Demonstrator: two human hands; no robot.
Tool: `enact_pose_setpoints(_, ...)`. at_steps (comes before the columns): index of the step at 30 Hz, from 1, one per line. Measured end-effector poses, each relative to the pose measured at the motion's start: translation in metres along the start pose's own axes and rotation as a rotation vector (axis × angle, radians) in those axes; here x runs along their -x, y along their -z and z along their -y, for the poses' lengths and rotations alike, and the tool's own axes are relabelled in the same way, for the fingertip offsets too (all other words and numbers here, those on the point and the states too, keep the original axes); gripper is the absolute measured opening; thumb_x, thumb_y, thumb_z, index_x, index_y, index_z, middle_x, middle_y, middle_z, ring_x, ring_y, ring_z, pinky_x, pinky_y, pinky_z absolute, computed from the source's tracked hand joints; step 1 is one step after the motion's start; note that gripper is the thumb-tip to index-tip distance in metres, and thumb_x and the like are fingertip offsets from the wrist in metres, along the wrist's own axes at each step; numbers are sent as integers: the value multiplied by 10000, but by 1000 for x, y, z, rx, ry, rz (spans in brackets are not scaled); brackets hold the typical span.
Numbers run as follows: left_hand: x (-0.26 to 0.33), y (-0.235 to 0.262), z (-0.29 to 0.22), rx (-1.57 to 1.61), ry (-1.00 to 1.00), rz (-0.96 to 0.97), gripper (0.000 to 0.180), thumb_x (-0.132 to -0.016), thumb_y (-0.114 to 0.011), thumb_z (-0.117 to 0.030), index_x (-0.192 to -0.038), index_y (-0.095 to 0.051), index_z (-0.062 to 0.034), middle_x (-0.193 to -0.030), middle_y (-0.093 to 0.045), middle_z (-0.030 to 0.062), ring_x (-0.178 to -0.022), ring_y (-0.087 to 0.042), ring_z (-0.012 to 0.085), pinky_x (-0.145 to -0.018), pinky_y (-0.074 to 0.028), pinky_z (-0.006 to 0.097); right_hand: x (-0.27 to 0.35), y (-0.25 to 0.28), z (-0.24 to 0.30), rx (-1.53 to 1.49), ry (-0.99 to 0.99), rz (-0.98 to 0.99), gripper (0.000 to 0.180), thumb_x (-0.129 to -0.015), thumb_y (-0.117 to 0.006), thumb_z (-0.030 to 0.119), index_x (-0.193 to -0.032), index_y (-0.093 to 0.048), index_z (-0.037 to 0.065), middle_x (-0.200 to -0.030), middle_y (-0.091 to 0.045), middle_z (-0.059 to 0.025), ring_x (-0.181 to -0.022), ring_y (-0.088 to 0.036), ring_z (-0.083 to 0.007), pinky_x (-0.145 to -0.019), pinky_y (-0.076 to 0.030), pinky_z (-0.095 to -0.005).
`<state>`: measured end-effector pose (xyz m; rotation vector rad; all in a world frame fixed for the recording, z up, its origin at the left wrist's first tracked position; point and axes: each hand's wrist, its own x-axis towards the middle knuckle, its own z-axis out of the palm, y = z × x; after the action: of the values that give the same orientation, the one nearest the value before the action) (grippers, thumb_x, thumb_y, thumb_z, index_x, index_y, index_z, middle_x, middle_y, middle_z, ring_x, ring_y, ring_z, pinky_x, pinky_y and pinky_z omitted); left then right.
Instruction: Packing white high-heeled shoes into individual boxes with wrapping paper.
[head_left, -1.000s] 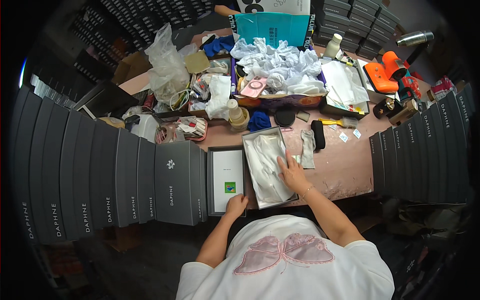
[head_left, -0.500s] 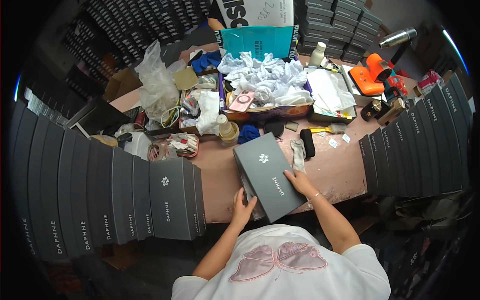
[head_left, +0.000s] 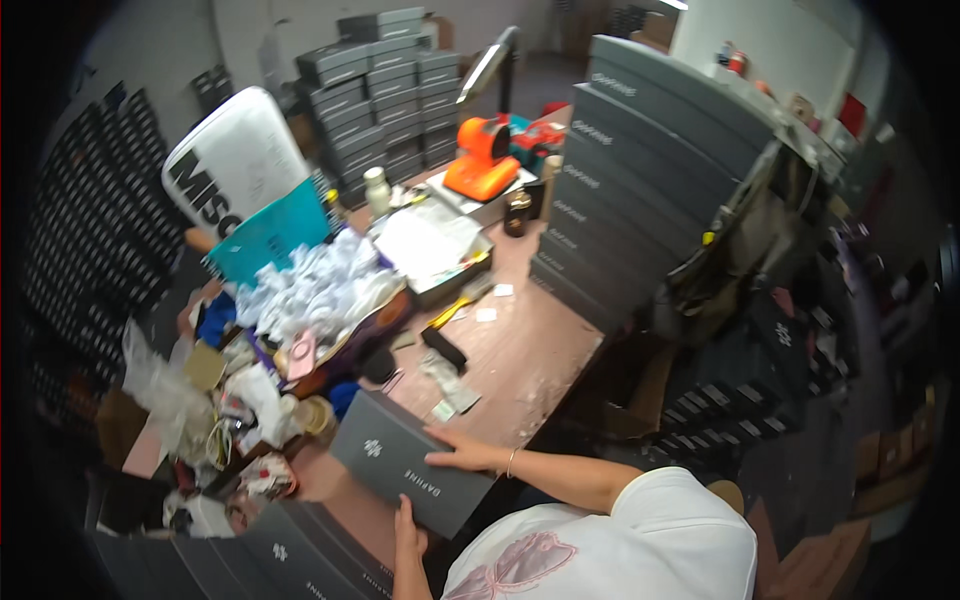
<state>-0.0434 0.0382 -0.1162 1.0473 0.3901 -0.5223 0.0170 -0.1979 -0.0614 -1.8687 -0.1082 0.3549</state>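
Stacks of grey boxes are crowding the room around our cluttered tabletop [head_left: 540, 350]. Since half a second ago our view has swung rightward, and the lid is now staying shut on the grey gift box [head_left: 412, 473] at six o'clock. Our right hand [head_left: 462, 452] is lying flat on top; our left hand [head_left: 407, 527] is gripping the near edge, fingers partly cut off. Clutter at nine o'clock is too blurred to name.
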Motion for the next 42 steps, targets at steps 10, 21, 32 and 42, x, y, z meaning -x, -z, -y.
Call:
enact_pose_setpoints(10, 50, -320, -235, 223, -524, 709, 540, -940, -480, -433, -1321, -459, -50, -1234, -563, 92, -1104, -571, 222, -926, -485, 365, 146, 217, 244, 585, 992, -579, 1004, -746, -718, 550, -1462, -263, 12, -1518, -184, -244, -1400, -211, -403, -1120, -182, -500)
enact_pose_setpoints(21, 117, -658, -266, -600, -914, 981, 735, -967, -394, -532, -1501, -149, -92, -1576, -14, 126, -1445, -92, 262, -1152, -150, 432, 298, 541, 361, -260, 821, -983, 422, -938, -496, 311, -1233, -561, 16, -1088, -640, -61, -947, -615, -149, -832, -499, -293)
enact_pose_setpoints(32, 98, -530, -177, -1242, -1146, 1402, 660, -939, -535, -412, -1447, -309, -55, -1491, -199, 286, -1350, -302, 425, -1085, -312, 436, 303, 673, 317, 807, 619, -1790, 527, -937, -488, 502, -1087, -608, 12, -1016, -622, -120, -987, -583, -188, -882, -445, -299)
enact_pose_setpoints(42, 124, -130, -83, -643, -433, 107, 420, -942, -578, -174, -1319, -484, -16, -1307, -493, 99, -1188, -493, 192, -964, -429, 308, 84, 128, 174, 134, 318, 8, 323, -868, -639, 93, -1166, -542, 16, -1048, -613, -100, -862, -610, -171, -743, -499, -308)
